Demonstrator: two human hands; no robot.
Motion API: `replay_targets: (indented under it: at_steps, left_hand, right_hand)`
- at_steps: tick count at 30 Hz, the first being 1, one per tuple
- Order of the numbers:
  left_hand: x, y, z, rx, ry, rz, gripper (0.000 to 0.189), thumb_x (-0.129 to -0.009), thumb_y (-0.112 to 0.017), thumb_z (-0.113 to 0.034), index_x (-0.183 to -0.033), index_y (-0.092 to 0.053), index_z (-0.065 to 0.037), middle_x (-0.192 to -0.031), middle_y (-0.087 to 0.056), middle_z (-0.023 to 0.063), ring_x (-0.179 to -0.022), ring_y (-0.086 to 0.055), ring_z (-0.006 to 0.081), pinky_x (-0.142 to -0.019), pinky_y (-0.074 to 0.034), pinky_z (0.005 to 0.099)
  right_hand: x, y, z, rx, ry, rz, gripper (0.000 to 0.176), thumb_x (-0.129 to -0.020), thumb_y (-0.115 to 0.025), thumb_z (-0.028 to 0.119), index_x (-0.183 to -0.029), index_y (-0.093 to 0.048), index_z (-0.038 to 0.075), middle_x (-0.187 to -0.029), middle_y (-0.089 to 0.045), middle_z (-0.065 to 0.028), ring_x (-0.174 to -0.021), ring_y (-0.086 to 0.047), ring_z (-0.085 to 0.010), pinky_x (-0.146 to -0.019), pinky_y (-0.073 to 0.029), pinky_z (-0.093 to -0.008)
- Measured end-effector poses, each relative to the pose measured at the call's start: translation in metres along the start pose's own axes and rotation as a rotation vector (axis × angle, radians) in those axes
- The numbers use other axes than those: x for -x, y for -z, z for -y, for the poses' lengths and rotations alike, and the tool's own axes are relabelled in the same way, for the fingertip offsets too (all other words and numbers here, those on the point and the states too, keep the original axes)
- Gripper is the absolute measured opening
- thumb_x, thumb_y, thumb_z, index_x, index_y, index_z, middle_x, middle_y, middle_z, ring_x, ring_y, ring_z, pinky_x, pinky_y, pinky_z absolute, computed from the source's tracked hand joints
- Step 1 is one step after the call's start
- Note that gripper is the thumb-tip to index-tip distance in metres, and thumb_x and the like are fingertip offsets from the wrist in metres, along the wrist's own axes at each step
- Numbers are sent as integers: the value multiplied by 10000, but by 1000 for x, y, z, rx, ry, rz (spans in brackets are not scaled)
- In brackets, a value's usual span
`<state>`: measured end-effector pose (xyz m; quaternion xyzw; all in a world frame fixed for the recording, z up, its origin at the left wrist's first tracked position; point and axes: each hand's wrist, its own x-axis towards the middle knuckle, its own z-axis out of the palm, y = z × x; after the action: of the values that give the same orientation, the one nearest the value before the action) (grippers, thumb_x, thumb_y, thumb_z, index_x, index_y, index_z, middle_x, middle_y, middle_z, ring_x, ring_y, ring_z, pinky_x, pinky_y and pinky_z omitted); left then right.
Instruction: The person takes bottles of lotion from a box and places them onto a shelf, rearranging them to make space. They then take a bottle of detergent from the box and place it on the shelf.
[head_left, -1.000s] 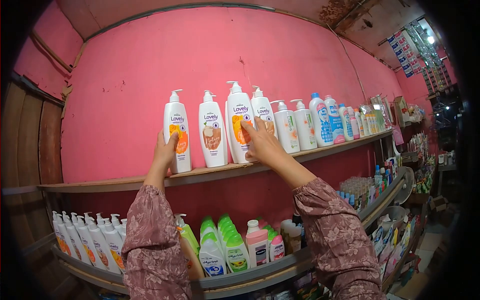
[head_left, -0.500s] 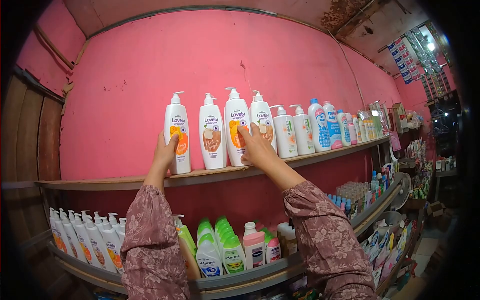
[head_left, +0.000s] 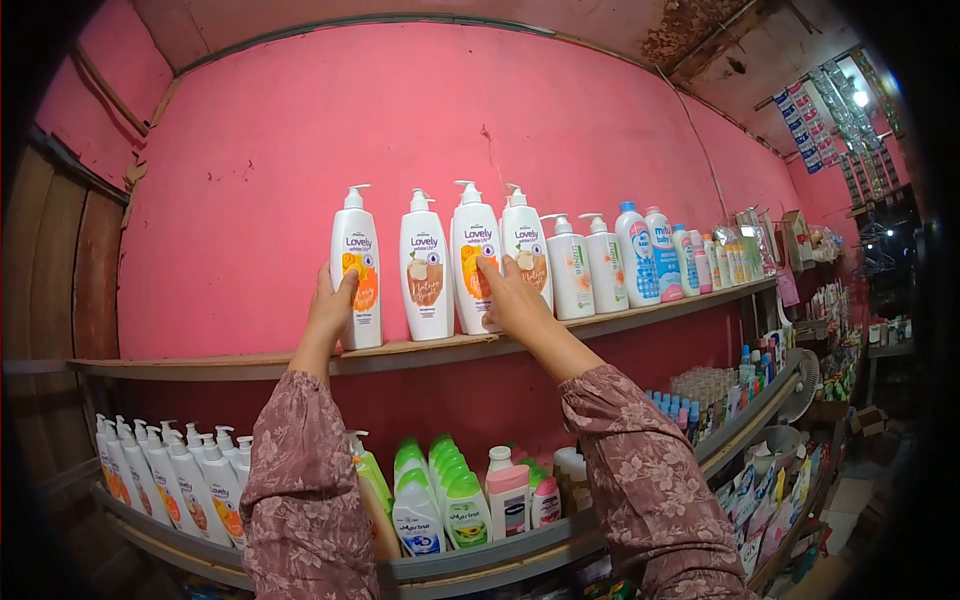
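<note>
Four white Lovely lotion pump bottles stand along the upper shelf (head_left: pixel 230 372). My left hand (head_left: pixel 328 308) is wrapped round the left side of the leftmost lotion bottle (head_left: pixel 361 322), which has an orange label; its thumb lies on the front. A brown-label lotion bottle (head_left: pixel 427 300) stands to the right, untouched. Across the fronts of the third lotion bottle (head_left: pixel 471 225), orange-labelled, and the fourth lotion bottle (head_left: pixel 522 222), brown-labelled, lies my right hand (head_left: pixel 522 305). One digit presses the third bottle and another reaches the fourth; its other fingers are partly hidden.
White pump bottles (head_left: pixel 570 270), blue and pink baby bottles (head_left: pixel 640 255) and smaller bottles continue rightward. The lower shelf (head_left: pixel 480 565) carries more lotion bottles (head_left: pixel 185 480) and green-capped bottles (head_left: pixel 465 510). A fan (head_left: pixel 800 385) stands at right; sachet strips (head_left: pixel 805 125) hang above.
The view has shifted very slightly. Both hands keep their places on the lotion bottles, and the bottles stand as before.
</note>
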<state>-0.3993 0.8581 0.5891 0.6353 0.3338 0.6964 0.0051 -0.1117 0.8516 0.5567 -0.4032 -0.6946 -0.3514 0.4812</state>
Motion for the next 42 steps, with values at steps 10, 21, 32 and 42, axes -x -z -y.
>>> replay_targets:
  at_steps: [10, 21, 32, 42]
  left_hand:
    - [-1, 0, 1, 12, -28, 13, 561, -929, -524, -313, -1370, -313, -37, -1172, -570, 167, -1021, -590, 222, -862, -474, 351]
    - [1, 0, -1, 21, -43, 7, 557, -930, -528, -312, -1363, -316, -33, -1164, -566, 165, -1002, -586, 216, -861, -470, 347]
    - [5, 0, -6, 20, -12, 7, 545, -925, -540, -295, -1366, -333, -50, -1136, -578, 140, -969, -590, 192, -847, -473, 338]
    - [7, 11, -4, -12, -50, 117, 556, -884, -601, -248, -1342, -374, -29, -1163, -586, 146, -1043, -594, 230, -869, -478, 346]
  right_hand:
    - [-4, -9, -3, -54, -47, 20, 946, -583, -821, 92, -1389, -327, 133, -1337, -338, -337, -1095, -522, -458, -876, -492, -427]
    - [-6, -17, -6, -21, 3, -61, 884, -559, -803, 28, -1315, -348, 81, -1175, -438, -250, -898, -608, -409, -720, -541, -419]
    - [-10, -18, -4, 1, -8, -28, 846, -573, -798, 40, -1293, -357, 83, -1164, -443, -241, -872, -614, -402, -713, -544, -418]
    - [-8, -18, -6, -19, -40, 1, 857, -599, -789, 67, -1335, -351, 101, -1186, -439, -244, -905, -606, -407, -743, -534, -434]
